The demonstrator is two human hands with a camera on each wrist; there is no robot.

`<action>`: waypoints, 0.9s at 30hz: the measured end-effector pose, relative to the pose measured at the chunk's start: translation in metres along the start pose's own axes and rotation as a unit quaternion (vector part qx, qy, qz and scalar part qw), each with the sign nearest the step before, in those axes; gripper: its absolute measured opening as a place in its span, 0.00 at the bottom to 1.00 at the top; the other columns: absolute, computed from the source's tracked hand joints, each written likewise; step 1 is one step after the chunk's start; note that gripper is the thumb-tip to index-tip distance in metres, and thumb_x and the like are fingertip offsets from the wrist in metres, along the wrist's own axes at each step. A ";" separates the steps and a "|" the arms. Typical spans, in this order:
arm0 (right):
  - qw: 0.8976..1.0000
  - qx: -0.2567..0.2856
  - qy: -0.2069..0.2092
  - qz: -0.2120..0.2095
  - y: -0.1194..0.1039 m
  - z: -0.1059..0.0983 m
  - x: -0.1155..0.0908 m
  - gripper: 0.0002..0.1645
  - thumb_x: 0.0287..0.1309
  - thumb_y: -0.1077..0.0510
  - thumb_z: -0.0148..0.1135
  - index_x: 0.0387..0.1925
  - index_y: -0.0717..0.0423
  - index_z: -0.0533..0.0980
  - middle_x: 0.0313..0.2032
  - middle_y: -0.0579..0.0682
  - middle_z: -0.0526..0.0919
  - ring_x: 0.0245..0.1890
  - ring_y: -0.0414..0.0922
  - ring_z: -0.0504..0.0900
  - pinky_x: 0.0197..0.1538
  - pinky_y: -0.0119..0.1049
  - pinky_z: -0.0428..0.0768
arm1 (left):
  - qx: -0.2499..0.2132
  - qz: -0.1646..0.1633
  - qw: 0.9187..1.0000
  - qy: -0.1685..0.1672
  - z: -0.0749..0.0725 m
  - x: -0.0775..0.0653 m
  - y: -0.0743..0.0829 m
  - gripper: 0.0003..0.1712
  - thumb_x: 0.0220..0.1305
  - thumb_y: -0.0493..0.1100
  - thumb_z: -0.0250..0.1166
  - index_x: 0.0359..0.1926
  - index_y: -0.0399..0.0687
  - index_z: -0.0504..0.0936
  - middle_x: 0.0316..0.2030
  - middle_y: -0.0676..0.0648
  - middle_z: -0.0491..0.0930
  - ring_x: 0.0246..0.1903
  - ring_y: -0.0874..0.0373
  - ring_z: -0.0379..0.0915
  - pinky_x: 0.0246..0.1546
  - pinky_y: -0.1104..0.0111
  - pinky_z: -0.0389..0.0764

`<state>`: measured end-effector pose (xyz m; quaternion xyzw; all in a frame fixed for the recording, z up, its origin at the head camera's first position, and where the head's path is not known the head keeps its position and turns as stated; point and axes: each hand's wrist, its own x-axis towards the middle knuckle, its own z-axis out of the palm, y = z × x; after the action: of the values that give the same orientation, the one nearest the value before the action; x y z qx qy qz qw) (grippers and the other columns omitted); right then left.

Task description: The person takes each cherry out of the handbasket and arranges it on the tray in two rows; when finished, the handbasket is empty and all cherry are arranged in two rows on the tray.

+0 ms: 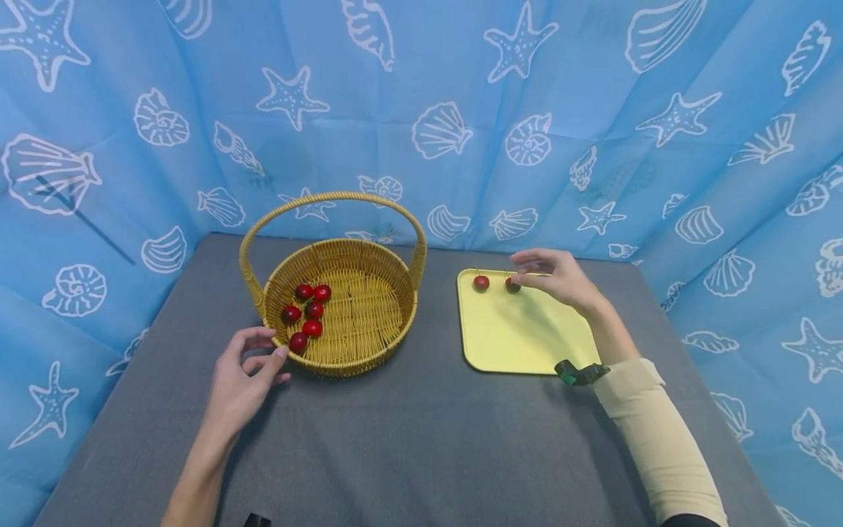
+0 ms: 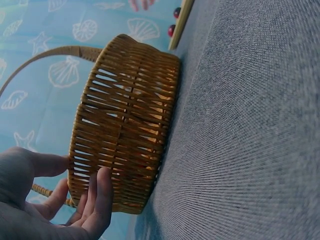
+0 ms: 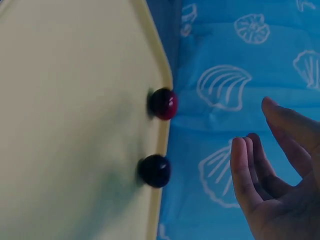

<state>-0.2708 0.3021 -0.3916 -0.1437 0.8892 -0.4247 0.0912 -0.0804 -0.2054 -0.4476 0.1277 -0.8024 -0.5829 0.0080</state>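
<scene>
My left hand is at the near left rim of a wicker basket. In the left wrist view, the thumb and one finger touch the basket, the thumb at the rim and the finger over the outer wall. Several dark red cherries lie inside on the left. A yellow tray stands to the right. My right hand hovers above its far edge with fingers apart, nothing between them. One cherry sits on that edge; another cherry is partly hidden by the hand in the head view.
A grey cloth covers the table. Blue curtain printed with shells and starfish hangs behind and at both sides. The basket's tall handle arches above it. A dark strap is on the right wrist.
</scene>
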 end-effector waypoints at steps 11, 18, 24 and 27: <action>0.996 0.058 -0.013 -0.073 -0.059 0.016 -0.013 0.22 0.71 0.60 0.72 0.63 0.61 0.82 0.52 0.46 0.90 0.44 0.37 0.92 0.47 0.34 0.94 | 0.011 -0.005 1.000 0.007 0.001 -0.001 0.002 0.28 0.82 0.46 0.64 0.74 0.44 0.67 0.66 0.40 0.70 0.47 0.56 0.86 0.45 0.67 0.96; 0.990 0.076 -0.037 -0.113 -0.086 0.029 -0.017 0.21 0.69 0.62 0.73 0.62 0.58 0.83 0.54 0.52 0.90 0.49 0.41 0.93 0.50 0.39 0.94 | 0.007 -0.003 1.000 0.004 0.001 -0.001 0.003 0.29 0.82 0.47 0.63 0.74 0.43 0.66 0.65 0.40 0.70 0.47 0.56 0.86 0.45 0.67 0.96; 0.980 0.083 -0.053 -0.173 -0.103 0.045 -0.016 0.21 0.67 0.67 0.73 0.60 0.59 0.84 0.55 0.49 0.89 0.55 0.42 0.90 0.57 0.39 0.94 | 0.001 -0.006 1.000 0.000 0.000 0.000 0.003 0.29 0.82 0.47 0.63 0.74 0.43 0.66 0.66 0.40 0.70 0.48 0.56 0.86 0.46 0.66 0.96; 0.977 0.082 -0.063 -0.186 -0.111 0.053 -0.016 0.20 0.66 0.68 0.74 0.59 0.59 0.84 0.56 0.52 0.88 0.56 0.41 0.89 0.59 0.38 0.93 | 0.001 -0.009 1.000 -0.001 0.000 0.000 0.003 0.29 0.82 0.47 0.63 0.75 0.44 0.66 0.66 0.40 0.70 0.48 0.56 0.86 0.46 0.66 0.96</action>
<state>-0.2212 0.2020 -0.3371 -0.3247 0.8017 -0.4958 0.0781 -0.0808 -0.2043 -0.4443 0.1339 -0.8017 -0.5825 0.0019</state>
